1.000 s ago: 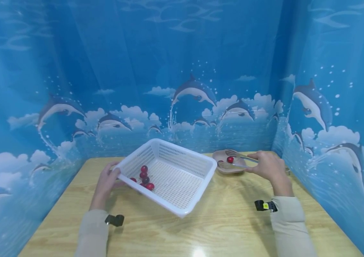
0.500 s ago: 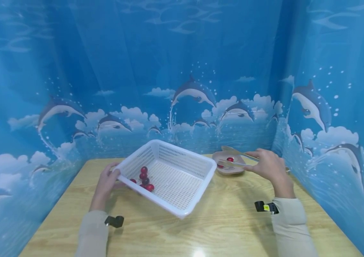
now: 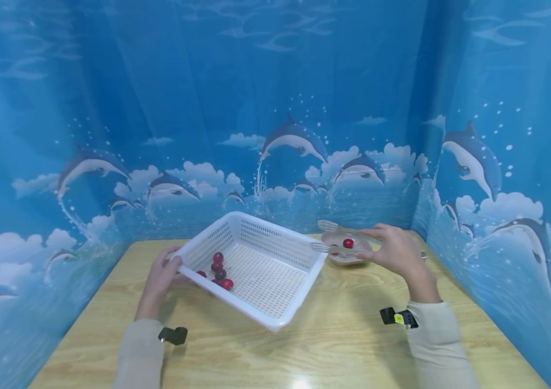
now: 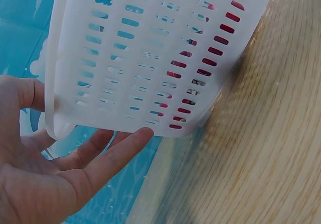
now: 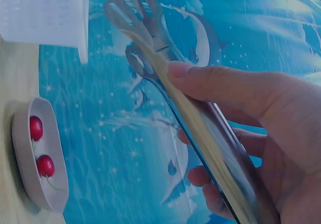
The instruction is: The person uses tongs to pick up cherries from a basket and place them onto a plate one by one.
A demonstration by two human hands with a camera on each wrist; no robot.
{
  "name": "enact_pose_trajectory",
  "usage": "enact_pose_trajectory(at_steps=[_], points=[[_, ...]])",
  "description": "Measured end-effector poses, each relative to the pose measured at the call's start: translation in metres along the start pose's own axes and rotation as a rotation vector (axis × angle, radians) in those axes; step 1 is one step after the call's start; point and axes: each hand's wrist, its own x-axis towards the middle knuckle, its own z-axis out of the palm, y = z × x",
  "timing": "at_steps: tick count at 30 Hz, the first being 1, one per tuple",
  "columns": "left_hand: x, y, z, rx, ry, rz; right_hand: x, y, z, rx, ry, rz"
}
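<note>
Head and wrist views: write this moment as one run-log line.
left hand: grips white basket; right hand: holds metal tongs, tips apart, no fruit between; white basket: red fruits inside; pale dish: two red fruits

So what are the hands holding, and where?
The left hand holds the white basket at its left corner; the right hand grips the tongs by their arms.

The wood-grain desk [image 3: 334,346] is tan, the oblong dish [image 5: 56,148] near its far edge pinkish, round cherries [image 5: 45,165] red, rectangular plastic basket [image 3: 266,270] white, dolphin-printed sheet [image 3: 217,81] blue.
</note>
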Motion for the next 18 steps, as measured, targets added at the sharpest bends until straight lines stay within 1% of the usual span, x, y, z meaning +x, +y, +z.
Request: enact_pose_trajectory(at_steps=[4, 6, 10, 18], points=[[0.000, 0.000, 0.000, -0.003, -0.005, 0.002, 0.003, -0.009, 0.006, 0.040, -0.013, -0.022], [0.000, 0.000, 0.000, -0.001, -0.003, -0.002, 0.005, -0.013, 0.009, 0.047, -0.013, -0.058], [-0.001, 0.003, 0.000, 0.005, 0.005, -0.007, 0.008, -0.020, 0.017, 0.045, 0.018, -0.133], [-0.002, 0.002, 0.001, 0.004, 0.006, 0.006, 0.006, -0.027, 0.023, 0.085, 0.024, -0.156]])
